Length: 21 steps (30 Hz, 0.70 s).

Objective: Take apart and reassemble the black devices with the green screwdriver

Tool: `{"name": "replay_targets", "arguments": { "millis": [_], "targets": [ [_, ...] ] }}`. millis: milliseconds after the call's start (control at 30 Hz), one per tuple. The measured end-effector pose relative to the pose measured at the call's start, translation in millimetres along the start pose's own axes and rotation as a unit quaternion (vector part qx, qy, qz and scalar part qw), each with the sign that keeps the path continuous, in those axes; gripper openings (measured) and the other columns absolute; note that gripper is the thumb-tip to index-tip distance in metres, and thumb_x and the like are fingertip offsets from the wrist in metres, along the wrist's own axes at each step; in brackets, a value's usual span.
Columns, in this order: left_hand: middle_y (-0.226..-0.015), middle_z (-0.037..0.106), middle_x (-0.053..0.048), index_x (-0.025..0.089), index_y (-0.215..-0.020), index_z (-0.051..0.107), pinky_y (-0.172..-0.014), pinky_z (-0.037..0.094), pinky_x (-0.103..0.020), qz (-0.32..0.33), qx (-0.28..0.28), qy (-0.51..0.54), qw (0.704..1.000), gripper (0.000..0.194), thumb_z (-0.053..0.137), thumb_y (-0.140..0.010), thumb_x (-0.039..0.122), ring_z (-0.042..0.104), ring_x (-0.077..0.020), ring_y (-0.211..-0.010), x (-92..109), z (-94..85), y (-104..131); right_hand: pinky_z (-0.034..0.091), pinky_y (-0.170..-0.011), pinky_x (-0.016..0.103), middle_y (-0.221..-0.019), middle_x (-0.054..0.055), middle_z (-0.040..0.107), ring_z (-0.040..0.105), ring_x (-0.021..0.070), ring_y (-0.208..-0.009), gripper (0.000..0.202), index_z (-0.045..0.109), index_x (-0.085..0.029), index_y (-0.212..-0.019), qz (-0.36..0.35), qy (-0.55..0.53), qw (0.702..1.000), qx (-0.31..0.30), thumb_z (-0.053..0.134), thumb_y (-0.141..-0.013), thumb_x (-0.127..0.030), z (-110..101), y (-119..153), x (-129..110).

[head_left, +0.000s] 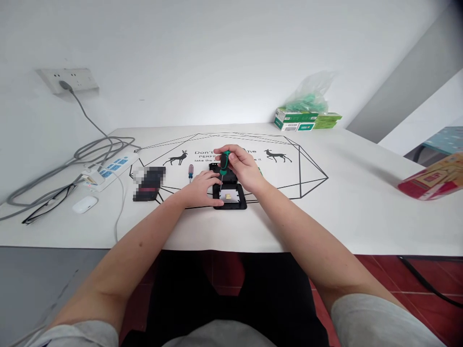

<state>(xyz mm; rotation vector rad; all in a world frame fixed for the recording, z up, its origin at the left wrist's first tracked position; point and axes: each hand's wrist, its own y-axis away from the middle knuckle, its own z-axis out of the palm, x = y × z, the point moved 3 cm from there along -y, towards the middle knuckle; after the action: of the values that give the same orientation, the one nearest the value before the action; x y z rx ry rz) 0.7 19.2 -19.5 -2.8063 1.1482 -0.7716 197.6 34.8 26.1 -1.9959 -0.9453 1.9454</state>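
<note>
My right hand (242,166) is closed round the handle of a green and black screwdriver (224,161), held upright. Its tip points down at the upper left of a black square case (237,206) that holds a silvery plate with a small gold-coloured square (228,196). Against the left side of that case rests my left hand (201,189), its thumb on the near edge and its fingers apart. Another black part (228,177) lies just behind the case, partly covered by my hands. A second screwdriver (190,172) lies left of it.
On the left are a power strip (117,166), cables, glasses (50,205), a white case (85,205) and a dark, partly blurred item (150,184). Green and white boxes (296,120) with a plastic bag stand at the back right. A red and yellow package (430,180) is far right.
</note>
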Motion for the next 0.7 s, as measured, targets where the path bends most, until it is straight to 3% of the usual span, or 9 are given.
{"name": "replay_targets", "arguments": {
  "millis": [133, 300, 433, 533, 700],
  "targets": [
    [-0.164, 0.059, -0.015, 0.025, -0.136, 0.077, -0.135, 0.037, -0.061, 0.004, -0.004, -0.006, 1.000, 0.068, 0.091, -0.084, 0.065, 0.043, -0.0417, -0.160, 0.6, -0.3, -1.1, 0.055, -0.119, 0.054, -0.122, 0.009, 0.068, 0.066, 0.0270, -0.124, 0.052, 0.078, -0.030, -0.118, -0.081, 0.125, 0.987, 0.065, 0.051, -0.108, -0.074, -8.4, -0.5, -5.5],
    [-0.162, 0.060, -0.014, 0.026, -0.136, 0.077, -0.134, 0.038, -0.063, 0.001, -0.008, -0.005, 1.000, 0.067, 0.091, -0.084, 0.065, 0.043, -0.0416, -0.159, 0.6, -0.1, -1.4, 0.060, -0.110, 0.053, -0.119, 0.009, 0.073, 0.071, 0.0269, -0.117, 0.038, 0.077, -0.030, -0.110, -0.113, 0.126, 0.981, 0.098, 0.050, -0.112, -0.057, -8.7, 3.8, -12.4],
    [-0.161, 0.060, -0.014, 0.027, -0.134, 0.078, -0.133, 0.039, -0.063, 0.004, -0.005, -0.011, 1.000, 0.064, 0.092, -0.083, 0.063, 0.045, -0.0421, -0.158, 0.8, -0.4, -2.5, 0.061, -0.112, 0.052, -0.126, 0.007, 0.079, 0.075, 0.0262, -0.120, 0.026, 0.070, -0.030, -0.106, -0.071, 0.081, 0.990, 0.096, 0.067, -0.104, -0.056, -2.1, 8.3, -14.8],
    [-0.160, 0.061, -0.015, 0.026, -0.131, 0.078, -0.133, 0.039, -0.063, 0.004, -0.004, -0.009, 1.000, 0.064, 0.093, -0.082, 0.063, 0.046, -0.0431, -0.156, 1.0, -0.7, -3.3, 0.064, -0.108, 0.049, -0.128, 0.006, 0.079, 0.079, 0.0242, -0.113, 0.037, 0.060, -0.030, -0.104, -0.033, 0.049, 0.993, 0.100, 0.083, -0.091, -0.057, 2.2, 9.7, -12.0],
    [-0.159, 0.061, -0.015, 0.026, -0.131, 0.078, -0.131, 0.040, -0.065, 0.008, -0.007, -0.004, 1.000, 0.061, 0.091, -0.083, 0.061, 0.046, -0.0434, -0.155, 3.1, -1.4, -2.3, 0.056, -0.124, 0.055, -0.152, 0.010, 0.072, 0.070, 0.0265, -0.143, 0.049, 0.054, -0.033, -0.123, -0.021, 0.005, 0.999, 0.050, 0.072, -0.098, -0.071, 2.6, 7.2, -5.6]
  ]
}}
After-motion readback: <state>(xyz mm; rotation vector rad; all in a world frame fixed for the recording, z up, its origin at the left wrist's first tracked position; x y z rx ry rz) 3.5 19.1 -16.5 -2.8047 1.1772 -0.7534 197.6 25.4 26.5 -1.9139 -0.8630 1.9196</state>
